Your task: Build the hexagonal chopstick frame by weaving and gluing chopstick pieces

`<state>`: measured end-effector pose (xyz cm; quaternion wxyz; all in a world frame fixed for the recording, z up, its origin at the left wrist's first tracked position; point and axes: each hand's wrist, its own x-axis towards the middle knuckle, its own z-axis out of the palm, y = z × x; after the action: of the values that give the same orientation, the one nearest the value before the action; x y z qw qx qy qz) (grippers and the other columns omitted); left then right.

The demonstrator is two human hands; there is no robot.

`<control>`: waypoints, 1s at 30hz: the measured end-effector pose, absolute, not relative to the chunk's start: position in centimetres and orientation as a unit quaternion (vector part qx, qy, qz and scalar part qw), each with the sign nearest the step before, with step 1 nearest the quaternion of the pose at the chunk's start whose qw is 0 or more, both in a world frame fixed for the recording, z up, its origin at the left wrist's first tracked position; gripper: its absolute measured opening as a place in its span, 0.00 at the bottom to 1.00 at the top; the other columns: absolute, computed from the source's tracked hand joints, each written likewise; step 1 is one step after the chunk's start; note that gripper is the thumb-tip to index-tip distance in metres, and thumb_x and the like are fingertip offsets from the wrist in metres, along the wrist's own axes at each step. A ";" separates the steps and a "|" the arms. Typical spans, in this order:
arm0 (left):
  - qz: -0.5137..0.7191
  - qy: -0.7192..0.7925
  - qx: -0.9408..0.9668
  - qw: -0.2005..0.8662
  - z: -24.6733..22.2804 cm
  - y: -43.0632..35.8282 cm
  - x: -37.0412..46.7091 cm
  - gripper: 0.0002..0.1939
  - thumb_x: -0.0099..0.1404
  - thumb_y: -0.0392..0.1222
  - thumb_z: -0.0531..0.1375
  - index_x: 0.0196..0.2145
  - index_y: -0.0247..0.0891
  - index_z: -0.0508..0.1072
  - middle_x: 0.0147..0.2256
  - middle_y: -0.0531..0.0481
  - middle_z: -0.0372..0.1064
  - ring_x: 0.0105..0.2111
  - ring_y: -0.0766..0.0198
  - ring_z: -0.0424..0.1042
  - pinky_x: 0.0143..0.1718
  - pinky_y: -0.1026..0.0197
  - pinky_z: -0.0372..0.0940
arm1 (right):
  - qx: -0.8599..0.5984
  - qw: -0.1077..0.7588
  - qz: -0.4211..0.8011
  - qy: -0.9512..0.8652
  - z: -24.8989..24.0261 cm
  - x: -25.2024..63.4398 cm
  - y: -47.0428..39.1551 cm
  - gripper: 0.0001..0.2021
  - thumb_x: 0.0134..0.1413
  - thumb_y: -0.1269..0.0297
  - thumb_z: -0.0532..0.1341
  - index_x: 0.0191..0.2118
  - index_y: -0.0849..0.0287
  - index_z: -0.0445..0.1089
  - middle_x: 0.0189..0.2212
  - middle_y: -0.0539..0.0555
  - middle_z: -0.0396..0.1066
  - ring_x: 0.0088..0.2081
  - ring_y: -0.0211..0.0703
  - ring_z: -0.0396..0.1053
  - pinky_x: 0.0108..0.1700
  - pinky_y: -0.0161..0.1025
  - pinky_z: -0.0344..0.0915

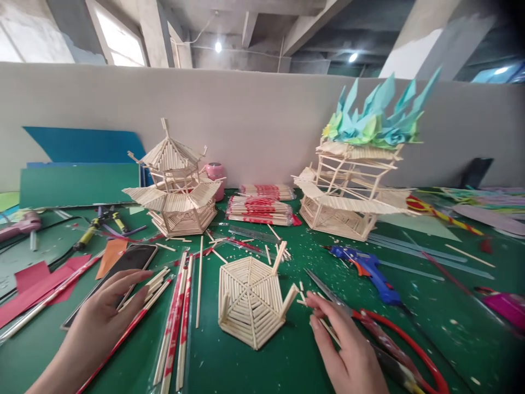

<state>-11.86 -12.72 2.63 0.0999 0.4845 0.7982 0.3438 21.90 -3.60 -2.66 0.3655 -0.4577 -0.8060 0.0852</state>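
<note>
A hexagonal base (pixel 250 303) of wooden sticks lies on the green table between my hands, with short upright posts at some corners. My left hand (pixel 104 314) is open, its thumb and fingers apart over a bunch of loose sticks (pixel 158 283) beside a phone (pixel 131 262). Open as well, my right hand (pixel 342 339) hovers at the base's right side with thumb and forefinger apart. Short cut stick pieces (pixel 330 331) lie under its fingers. Red-handled scissors (pixel 334 290) rest just beyond it, partly hidden by the hand.
A stick pavilion (pixel 176 191) stands back left; another stick building (pixel 348 191) topped with blue-green paper stands back right. Packed stick bundles (pixel 260 210) lie between them. A blue glue gun (pixel 369 271) is at right, wrapped sticks (pixel 176 323) at left, and red paper (pixel 45 284) farther left.
</note>
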 end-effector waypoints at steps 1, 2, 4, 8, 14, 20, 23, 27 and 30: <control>0.328 0.808 0.480 0.098 2.6 -13.5 -12.5 0.16 0.52 0.53 0.56 0.35 0.43 0.71 0.39 0.51 0.70 0.40 0.50 0.67 0.31 0.60 0.66 | -0.456 0.374 0.091 -0.802 -2.8 22.0 -3.7 0.12 0.57 0.66 0.50 0.47 0.56 0.61 0.41 0.58 0.70 0.39 0.46 0.70 0.37 0.40 0.70; 0.320 0.813 0.478 0.087 2.5 -14.2 -13.0 0.14 0.53 0.53 0.55 0.34 0.44 0.71 0.37 0.52 0.71 0.38 0.52 0.68 0.31 0.60 0.66 | -0.454 0.382 0.093 -0.799 -2.9 22.1 -3.8 0.11 0.57 0.66 0.50 0.46 0.55 0.61 0.40 0.58 0.70 0.38 0.45 0.70 0.36 0.40 0.70; 0.290 0.821 0.482 0.095 2.2 -15.2 -13.7 0.13 0.55 0.54 0.54 0.33 0.46 0.71 0.37 0.53 0.70 0.36 0.55 0.68 0.29 0.62 0.66 | -0.457 0.389 0.090 -0.795 -3.0 22.4 -3.8 0.10 0.56 0.66 0.51 0.44 0.55 0.62 0.38 0.57 0.71 0.37 0.45 0.71 0.35 0.38 0.70; 0.153 0.811 0.560 0.072 2.5 -15.2 -13.2 0.16 0.59 0.52 0.50 0.30 0.42 0.73 0.33 0.47 0.71 0.34 0.54 0.68 0.32 0.58 0.64 | -0.479 0.383 0.075 -0.786 -3.2 22.6 -3.6 0.10 0.56 0.64 0.52 0.43 0.55 0.63 0.36 0.55 0.73 0.34 0.43 0.72 0.30 0.32 0.71; -0.037 0.804 0.594 0.007 4.1 -12.8 -12.1 0.19 0.60 0.47 0.46 0.31 0.37 0.73 0.32 0.42 0.71 0.35 0.49 0.69 0.35 0.51 0.59 | -0.480 0.380 0.073 -0.787 -3.4 22.6 -3.4 0.10 0.55 0.63 0.53 0.43 0.56 0.63 0.36 0.56 0.73 0.34 0.43 0.73 0.30 0.31 0.71; -0.084 0.784 0.616 -0.006 2.8 -12.0 -13.5 0.18 0.59 0.39 0.44 0.26 0.37 0.72 0.28 0.42 0.71 0.32 0.51 0.71 0.31 0.55 0.58 | -0.484 0.377 0.066 -0.787 -3.6 22.8 -3.4 0.09 0.56 0.65 0.53 0.43 0.56 0.64 0.35 0.56 0.73 0.35 0.44 0.73 0.29 0.32 0.71; -0.086 0.784 0.615 -0.010 2.5 -11.8 -13.5 0.17 0.58 0.36 0.44 0.24 0.37 0.72 0.28 0.41 0.72 0.31 0.50 0.72 0.30 0.55 0.58 | -0.483 0.379 0.065 -0.787 -3.5 22.6 -3.5 0.09 0.56 0.65 0.53 0.43 0.56 0.64 0.35 0.56 0.73 0.35 0.45 0.73 0.29 0.33 0.71; -0.088 0.786 0.612 -0.003 2.9 -11.6 -12.8 0.17 0.56 0.33 0.45 0.24 0.35 0.73 0.28 0.38 0.73 0.32 0.47 0.72 0.30 0.53 0.59 | -0.478 0.379 0.088 -0.788 -3.3 22.4 -3.5 0.09 0.56 0.65 0.53 0.43 0.56 0.64 0.36 0.56 0.73 0.35 0.45 0.73 0.30 0.33 0.71; -0.086 0.790 0.607 0.003 3.2 -11.5 -12.4 0.17 0.56 0.33 0.45 0.23 0.36 0.74 0.27 0.39 0.73 0.32 0.46 0.72 0.29 0.53 0.59 | -0.481 0.386 0.110 -0.779 -3.1 22.3 -3.6 0.09 0.56 0.65 0.52 0.42 0.56 0.64 0.35 0.56 0.73 0.34 0.44 0.73 0.29 0.33 0.70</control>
<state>-12.43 -11.51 3.22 0.0033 0.6068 0.7901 -0.0865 22.30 -3.56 -3.13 0.3863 -0.4810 -0.7794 0.1096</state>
